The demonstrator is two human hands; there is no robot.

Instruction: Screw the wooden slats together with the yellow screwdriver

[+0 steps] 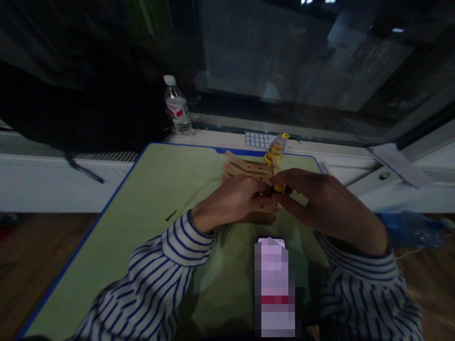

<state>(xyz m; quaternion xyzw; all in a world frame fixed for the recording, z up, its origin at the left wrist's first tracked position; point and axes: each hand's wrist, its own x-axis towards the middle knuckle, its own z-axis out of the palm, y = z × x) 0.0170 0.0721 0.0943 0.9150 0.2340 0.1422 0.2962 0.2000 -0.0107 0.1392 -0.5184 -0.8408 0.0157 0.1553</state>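
Leaning over the near side of a pale green table (142, 189), the person had both hands at a slatted wooden frame (249, 166). The frame sat toward the table's far edge, partly hidden under the left hand (236, 199). That hand was curled over the slats, finger and thumb drawn in close to the tool; couldn't make out whether it pinched something small or just steadied the wood. The right hand (320, 201) was half curled, with thumb and fingertips closed on a short yellow-and-black tool (278, 188), likely a stubby screwdriver. Tool tip hidden by fingers. Dark spots on the slats looked like screws or holes; too dim to be sure.

Step in hand, as judged: fixing a screw at the right end of the frame. Next move seemed to call for a steady left hold, the tool kept in line and a turn from the right wrist; a slip off the screw head looked like the main risk.

Loose screw (171, 216) lay on the table, left of the frame and apart from it. Phone (273, 279), blurred out, was on the near side between the forearms. Small yellow-capped bottle (276, 149) stood just behind the frame; water bottle (177, 111) stood on the windowsill (213, 138).
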